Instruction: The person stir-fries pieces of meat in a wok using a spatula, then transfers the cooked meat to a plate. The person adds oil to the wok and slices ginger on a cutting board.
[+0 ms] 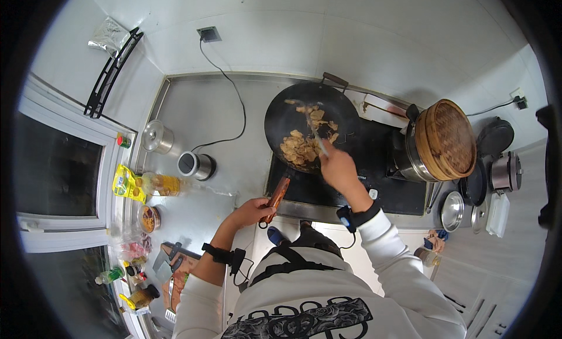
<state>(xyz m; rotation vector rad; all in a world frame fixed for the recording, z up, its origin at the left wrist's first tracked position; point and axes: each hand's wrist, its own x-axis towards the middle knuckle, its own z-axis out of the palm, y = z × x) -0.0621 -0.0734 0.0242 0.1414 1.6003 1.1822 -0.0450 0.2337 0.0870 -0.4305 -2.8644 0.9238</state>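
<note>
A dark wok (pixel 279 119) stands on the left part of the black gas stove, its wooden handle (pixel 279 196) pointing towards me. My left hand (pixel 252 212) grips that handle. In my right hand (pixel 339 172) is a metal spatula (pixel 317 135), its lower end among browned food slices (pixel 300 149) in the wok. The slices lie in a heap on the near side, with some scattered farther back. What the slices are, I cannot tell.
A bamboo steamer (pixel 450 139) sits on a metal pot on the right burner. Lids and pans stand farther right. On the left counter are a stainless canister (pixel 196 165), an oil bottle (pixel 162 184) and a cutting board (pixel 186 266) with a cleaver (pixel 163 268). A power cord crosses the counter.
</note>
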